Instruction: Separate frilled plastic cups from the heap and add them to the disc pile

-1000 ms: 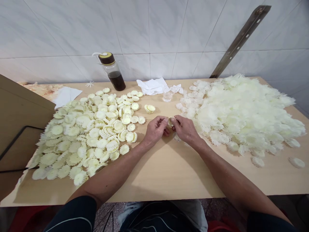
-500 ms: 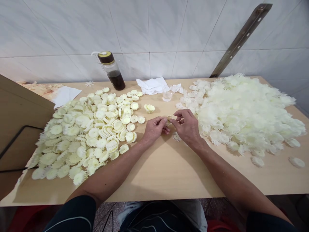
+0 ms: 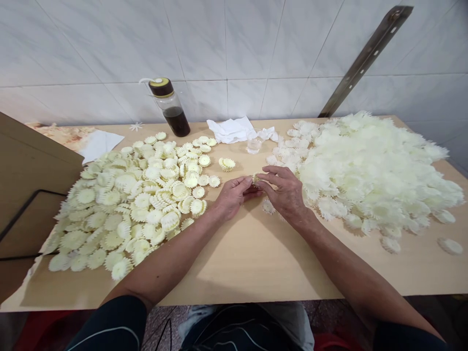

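Between my two hands, near the middle of the table, is a small pale-yellow frilled disc [image 3: 255,179]. My left hand [image 3: 234,194] pinches its left side, and the fingers of my right hand [image 3: 283,191] close on its right side. A big pile of pale-yellow scalloped discs [image 3: 146,195] covers the table to the left. On the right lies a heap of whiter, translucent frilled pieces [image 3: 369,170]. Just behind my left hand sits a small stack of discs [image 3: 227,164]. One whitish piece [image 3: 268,206] rests beneath my right hand.
A bottle of dark liquid [image 3: 175,114] stands by the tiled wall. Crumpled white tissue [image 3: 231,129] and a small clear cup [image 3: 253,145] are at the table's back. A brown panel [image 3: 32,195] rises on the left; a metal bracket [image 3: 365,61] leans at the right.
The frilled disc between my hands has turned and shows more plainly. My left fingers have straightened somewhat beneath it, and my right hand has shifted slightly. The piles look the same.
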A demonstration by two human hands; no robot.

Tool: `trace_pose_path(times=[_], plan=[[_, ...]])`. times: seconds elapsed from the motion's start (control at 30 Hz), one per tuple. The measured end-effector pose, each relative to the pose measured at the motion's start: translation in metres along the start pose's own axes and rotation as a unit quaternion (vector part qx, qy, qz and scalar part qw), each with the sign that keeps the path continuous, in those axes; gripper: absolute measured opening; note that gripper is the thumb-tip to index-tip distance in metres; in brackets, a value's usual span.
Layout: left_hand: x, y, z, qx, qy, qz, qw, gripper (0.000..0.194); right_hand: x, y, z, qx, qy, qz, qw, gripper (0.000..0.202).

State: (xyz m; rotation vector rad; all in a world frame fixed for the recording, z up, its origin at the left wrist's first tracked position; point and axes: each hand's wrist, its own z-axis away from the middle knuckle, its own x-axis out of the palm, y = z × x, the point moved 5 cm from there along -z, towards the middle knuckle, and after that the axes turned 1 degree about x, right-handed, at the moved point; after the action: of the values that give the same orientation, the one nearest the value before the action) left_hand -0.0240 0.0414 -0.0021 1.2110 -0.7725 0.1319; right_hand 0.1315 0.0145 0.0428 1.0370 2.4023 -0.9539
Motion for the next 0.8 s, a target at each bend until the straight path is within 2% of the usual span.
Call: trace_pose_path(times=[0.1, 0.3, 0.53, 0.67, 0.8], plan=[[0.000, -0.001, 0.001, -0.016, -0.010, 0.022, 1.000, 0.043, -0.002, 0.000, -0.003, 0.015, -0.005, -0.024, 1.000, 0.009], [-0.002, -0.002, 0.000, -0.029, 0.003, 0.014, 0.999, 0.042, -0.004, -0.001, -0.007, 0.046, -0.029, -0.058, 0.997, 0.009], [-0.001, -0.003, 0.000, -0.029, 0.017, -0.003, 0.999, 0.045, 0.000, -0.003, -0.006, 0.050, -0.032, -0.047, 0.997, 0.018], [-0.001, -0.002, 0.000, -0.026, 0.012, -0.032, 0.999, 0.048, 0.001, 0.001, -0.005, 0.107, -0.058, -0.056, 0.991, 0.020], [-0.001, 0.001, -0.001, -0.014, 0.004, -0.065, 0.998, 0.052, 0.003, 0.013, -0.004, 0.200, -0.085, -0.076, 0.973, 0.022]])
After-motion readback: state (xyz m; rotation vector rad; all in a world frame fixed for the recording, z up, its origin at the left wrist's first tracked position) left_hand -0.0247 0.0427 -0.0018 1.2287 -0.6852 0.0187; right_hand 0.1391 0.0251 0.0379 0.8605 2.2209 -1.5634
